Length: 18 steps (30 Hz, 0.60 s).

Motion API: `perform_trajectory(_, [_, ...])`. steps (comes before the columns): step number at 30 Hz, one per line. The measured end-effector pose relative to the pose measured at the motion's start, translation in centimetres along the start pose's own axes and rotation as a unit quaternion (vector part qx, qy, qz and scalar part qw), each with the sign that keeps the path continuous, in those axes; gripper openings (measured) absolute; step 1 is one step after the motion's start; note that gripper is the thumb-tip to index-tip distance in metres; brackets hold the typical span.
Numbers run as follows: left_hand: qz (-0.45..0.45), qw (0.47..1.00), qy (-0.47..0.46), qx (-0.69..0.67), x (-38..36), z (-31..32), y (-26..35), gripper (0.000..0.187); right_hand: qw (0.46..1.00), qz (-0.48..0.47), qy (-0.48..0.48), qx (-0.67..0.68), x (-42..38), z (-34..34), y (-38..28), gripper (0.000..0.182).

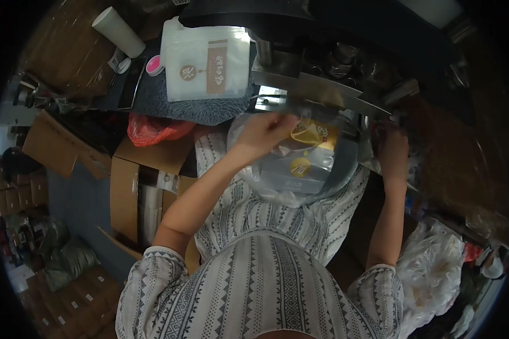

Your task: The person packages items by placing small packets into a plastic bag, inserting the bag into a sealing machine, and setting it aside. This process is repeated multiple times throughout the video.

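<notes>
My left hand (pixel 268 134) is closed, thumb and fingers pinched together at the upper edge of a clear plastic bag (pixel 291 176) with gold print. The bag lies over my lap, below a metal-plated machine (pixel 322 88). At the machine's right end, my right hand (pixel 394 148) has its fingers curled beside a shiny packet (pixel 369 148). Shadow hides its fingertips and whatever they hold. More clear plastic sits under and around the printed bag.
A stack of printed frosted bags (pixel 192 62) rests on a grey fuzzy mat (pixel 209 110), near a white cup (pixel 119 32) and a pink-topped round container (pixel 154 65). An opened cardboard box (pixel 124 195) stands at left, with a red plastic bag (pixel 155 130) above it. Crumpled clear plastic (pixel 432 271) hangs at right.
</notes>
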<state>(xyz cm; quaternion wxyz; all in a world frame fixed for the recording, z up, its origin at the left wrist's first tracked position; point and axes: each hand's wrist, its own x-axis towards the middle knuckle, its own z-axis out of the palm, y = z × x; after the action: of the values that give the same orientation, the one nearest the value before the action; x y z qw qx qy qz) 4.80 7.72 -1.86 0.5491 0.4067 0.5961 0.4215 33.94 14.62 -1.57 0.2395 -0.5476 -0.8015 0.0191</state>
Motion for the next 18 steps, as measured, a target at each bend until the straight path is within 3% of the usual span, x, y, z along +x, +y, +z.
perform_trajectory(1, [0.046, 0.991, 0.056, 0.111, 0.7, -2.3, 0.3, 0.039, 1.0, -0.003, 0.003, 0.0, 0.5, -0.2, 0.0, 0.018])
perform_trajectory(2, [0.208, 0.912, 0.192, 0.297, 1.9, -5.1, 0.6, 0.047, 0.999, 0.038, -0.028, 0.028, 0.7, -0.5, -0.1, 0.019])
perform_trajectory(3, [0.349, 0.756, 0.307, 0.46, 2.3, -7.3, 0.6, 0.056, 0.993, 0.081, -0.064, 0.055, 0.3, -0.7, -0.2, 0.02])
perform_trajectory(4, [0.348, 0.757, 0.306, 0.461, 1.6, -8.1, -0.6, 0.056, 0.993, 0.083, -0.066, 0.055, -0.2, -0.9, -0.2, 0.02])
perform_trajectory(6, [0.309, 0.705, 0.175, 0.614, 0.3, -8.8, -3.4, 0.072, 0.994, 0.079, -0.071, 0.035, -0.1, -1.5, -0.2, 0.02])
perform_trajectory(7, [0.325, 0.715, 0.185, 0.59, -1.0, -8.8, -3.0, 0.053, 0.994, 0.08, -0.068, 0.035, -0.3, -2.1, -0.6, 0.02])
perform_trajectory(8, [0.323, 0.716, 0.184, 0.59, -2.1, -9.2, -2.6, 0.053, 0.98, 0.126, -0.087, 0.123, -0.6, -3.3, -1.3, 0.021])
perform_trajectory(9, [0.231, 0.771, 0.218, 0.551, -3.1, -9.9, -2.3, 0.041, 0.957, 0.17, -0.105, 0.21, -0.4, -4.1, -2.2, 0.022])
perform_trajectory(10, [0.134, 0.815, 0.249, 0.505, -4.2, -10.2, -2.0, 0.029, 0.957, 0.17, -0.109, 0.21, 0.0, -4.7, -3.8, 0.022])
perform_trajectory(11, [0.129, 0.816, 0.249, 0.505, -5.2, -9.3, -1.8, 0.029, 0.932, 0.129, -0.137, 0.309, 0.4, -5.0, -6.3, 0.023])
perform_trajectory(12, [0.201, 0.815, 0.273, 0.471, -5.7, -7.9, -1.4, 0.019, 0.897, 0.086, -0.158, 0.404, 0.7, -5.0, -8.5, 0.023])
perform_trajectory(13, [0.272, 0.807, 0.296, 0.432, -6.1, -7.1, -0.9, 0.011, 0.897, 0.085, -0.157, 0.404, 0.8, -4.5, -10.4, 0.023])
perform_trajectory(15, [0.303, 0.789, 0.303, 0.441, -7.0, -7.0, 0.4, 0.014, 0.921, -0.047, -0.119, 0.368, 1.2, -3.6, -13.3, 0.021])
perform_trajectory(16, [0.331, 0.771, 0.309, 0.449, -7.3, -7.0, 1.2, 0.017, 0.921, -0.049, -0.118, 0.368, 1.5, -3.2, -13.6, 0.021])
perform_trajectory(17, [0.331, 0.77, 0.31, 0.449, -7.4, -7.8, 2.2, 0.017, 0.933, -0.128, -0.065, 0.331, 1.8, -2.7, -13.9, 0.021])
perform_trajectory(18, [0.394, 0.714, 0.402, 0.416, -7.3, -9.2, 3.3, 0.018, 0.935, -0.204, -0.01, 0.29, 1.9, -2.5, -13.9, 0.021])
